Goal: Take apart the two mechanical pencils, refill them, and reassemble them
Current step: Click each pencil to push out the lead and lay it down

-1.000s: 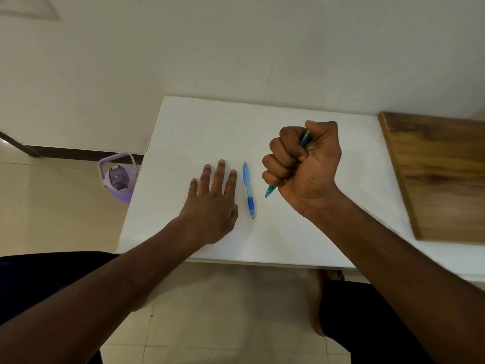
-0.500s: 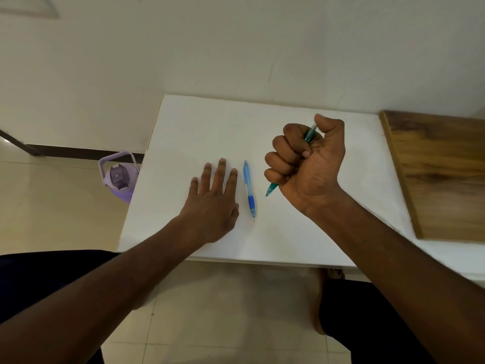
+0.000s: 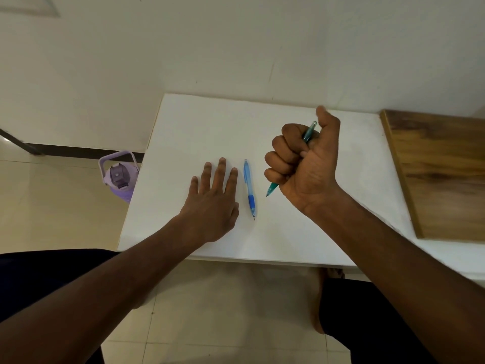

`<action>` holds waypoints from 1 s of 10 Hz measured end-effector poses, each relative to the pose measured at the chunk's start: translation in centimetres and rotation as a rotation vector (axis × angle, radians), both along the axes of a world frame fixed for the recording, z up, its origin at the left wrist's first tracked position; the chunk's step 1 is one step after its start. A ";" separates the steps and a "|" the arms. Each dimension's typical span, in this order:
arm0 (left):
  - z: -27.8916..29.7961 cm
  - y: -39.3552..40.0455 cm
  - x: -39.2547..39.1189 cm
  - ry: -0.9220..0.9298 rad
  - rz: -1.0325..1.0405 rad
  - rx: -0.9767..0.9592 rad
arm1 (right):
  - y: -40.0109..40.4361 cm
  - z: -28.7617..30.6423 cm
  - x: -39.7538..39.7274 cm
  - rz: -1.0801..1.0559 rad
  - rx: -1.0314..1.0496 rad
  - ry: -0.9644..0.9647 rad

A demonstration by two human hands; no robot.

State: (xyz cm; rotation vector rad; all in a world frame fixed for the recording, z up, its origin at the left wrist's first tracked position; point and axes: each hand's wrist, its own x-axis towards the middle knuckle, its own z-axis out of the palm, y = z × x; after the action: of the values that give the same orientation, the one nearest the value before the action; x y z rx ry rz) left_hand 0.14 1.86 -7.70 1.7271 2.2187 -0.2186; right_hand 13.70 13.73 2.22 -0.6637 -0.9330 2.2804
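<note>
A blue mechanical pencil (image 3: pixel 249 189) lies on the white table (image 3: pixel 210 122), tip pointing toward me. My left hand (image 3: pixel 212 203) rests flat on the table just left of it, fingers straight, not touching it. My right hand (image 3: pixel 304 164) grips a teal mechanical pencil (image 3: pixel 309 131) in a fist above the table. The pencil's tip sticks out below the fist and its cap end shows above the fingers. My thumb is lifted off the cap end and points up.
A wooden board (image 3: pixel 441 174) lies on the right part of the table. A purple water bottle (image 3: pixel 119 177) stands on the tiled floor by the table's left edge. The wall runs right behind the table.
My right thumb has lifted off the teal pencil's cap end and now points up, baring the cap. The left hand and the blue pencil have stayed still.
</note>
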 end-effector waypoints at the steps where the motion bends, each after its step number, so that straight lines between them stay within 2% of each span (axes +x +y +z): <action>1: -0.1 0.1 0.0 -0.004 0.002 -0.001 | 0.0 -0.1 0.0 -0.031 0.018 -0.022; 10: 0.6 -0.1 0.0 -0.006 -0.004 -0.035 | 1.0 -0.4 0.4 -0.083 -0.024 0.003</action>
State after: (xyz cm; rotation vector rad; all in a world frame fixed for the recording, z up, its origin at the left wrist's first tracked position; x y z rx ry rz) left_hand 0.15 1.79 -7.15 1.7112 2.1940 -0.2514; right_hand 14.12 14.76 1.81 -0.6960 -0.8621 2.2223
